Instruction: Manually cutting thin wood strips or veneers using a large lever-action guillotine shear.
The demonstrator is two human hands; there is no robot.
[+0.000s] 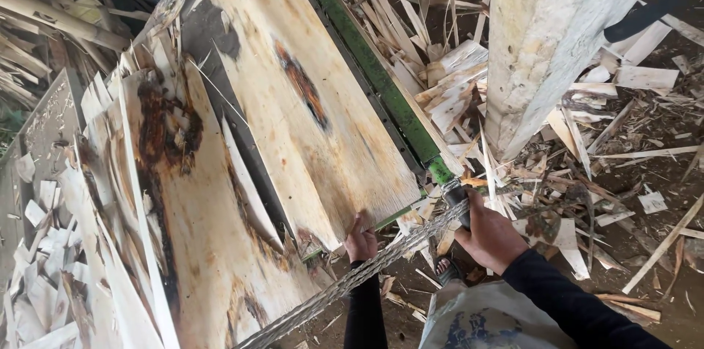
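Gripping the near edge of a thin wood sheet (308, 107) with your left hand (360, 241), you close your right hand (490, 235) around the handle of the green cutter arm (381, 78) — the cutting step looks to be in hand. Next calls for steadying the sheet under the blade. It lies on the bench beside a stained stack (183, 232), its long axis running away from you, up-left — scraps (455, 85) litter the ground.

Bare hands, left (360, 241) and right (490, 234), emerge from long, close-fitting black sleeves (565, 298) above pale trousers (484, 320).
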